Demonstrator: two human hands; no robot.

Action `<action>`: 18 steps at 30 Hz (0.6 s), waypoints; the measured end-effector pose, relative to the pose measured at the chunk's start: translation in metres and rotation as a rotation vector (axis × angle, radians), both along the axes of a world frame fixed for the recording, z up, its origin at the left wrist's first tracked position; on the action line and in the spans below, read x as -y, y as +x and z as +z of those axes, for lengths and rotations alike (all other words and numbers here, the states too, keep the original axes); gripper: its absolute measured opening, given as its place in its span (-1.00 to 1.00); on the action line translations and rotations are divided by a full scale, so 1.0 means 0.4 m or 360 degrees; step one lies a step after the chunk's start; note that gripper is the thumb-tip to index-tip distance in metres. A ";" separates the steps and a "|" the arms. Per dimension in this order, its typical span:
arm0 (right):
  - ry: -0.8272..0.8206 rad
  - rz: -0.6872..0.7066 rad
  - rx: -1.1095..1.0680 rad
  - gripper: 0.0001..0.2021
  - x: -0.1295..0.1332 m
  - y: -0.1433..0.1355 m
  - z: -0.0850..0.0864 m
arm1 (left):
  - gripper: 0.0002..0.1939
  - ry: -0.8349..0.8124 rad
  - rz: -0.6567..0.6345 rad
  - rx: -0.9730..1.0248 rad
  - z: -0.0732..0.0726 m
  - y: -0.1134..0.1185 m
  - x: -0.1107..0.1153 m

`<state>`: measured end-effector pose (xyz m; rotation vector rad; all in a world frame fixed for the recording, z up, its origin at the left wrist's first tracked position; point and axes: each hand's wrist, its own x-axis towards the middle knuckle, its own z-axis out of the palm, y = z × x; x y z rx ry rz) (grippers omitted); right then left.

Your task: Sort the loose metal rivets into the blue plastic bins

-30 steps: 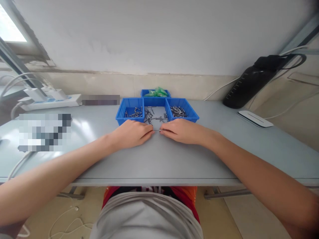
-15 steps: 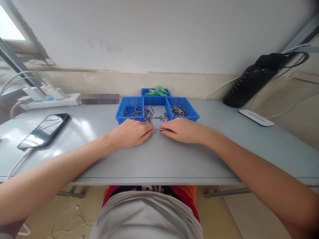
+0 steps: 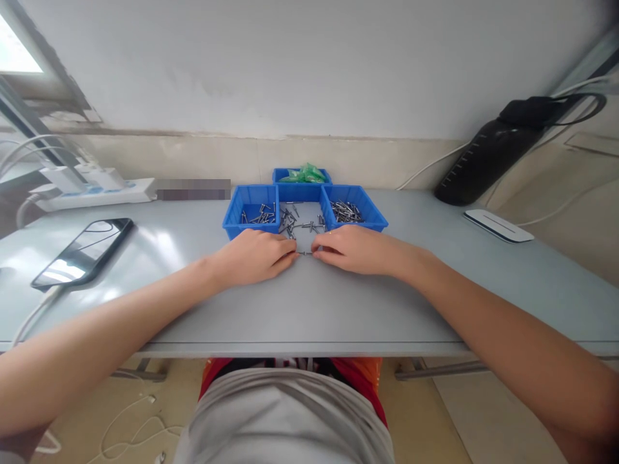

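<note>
A thin metal blind rivet spans the small gap between my hands, low over the grey table, its flange showing midway. My left hand is closed, thumb and fingertips pinching the rivet's left end. My right hand pinches the right end at its thumb and fingertips, which partly hide it. Just beyond my fingers, several loose rivets lie between two blue bins. The left bin holds some rivets; the right bin has a denser pile.
Behind stands another blue bin with green plastic packets. A phone and a white power strip are at left. A black bottle leans at right near a flat white device. The table's front edge crosses below.
My right fingertips have shifted slightly right along the rivet, so more of its middle shows between my hands. My left hand has stayed nearly still. The view has tilted slightly.
</note>
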<state>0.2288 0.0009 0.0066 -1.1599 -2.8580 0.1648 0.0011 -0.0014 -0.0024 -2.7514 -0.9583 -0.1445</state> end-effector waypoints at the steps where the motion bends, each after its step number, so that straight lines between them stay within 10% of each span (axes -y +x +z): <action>1: -0.0001 -0.0008 0.0007 -0.74 0.000 0.000 0.001 | -0.69 0.0000 -0.0004 -0.0003 0.000 0.000 0.000; 18: -0.0050 -0.0052 0.0040 -0.72 0.002 0.003 0.004 | -0.67 -0.0031 -0.0010 -0.0014 0.005 0.002 0.003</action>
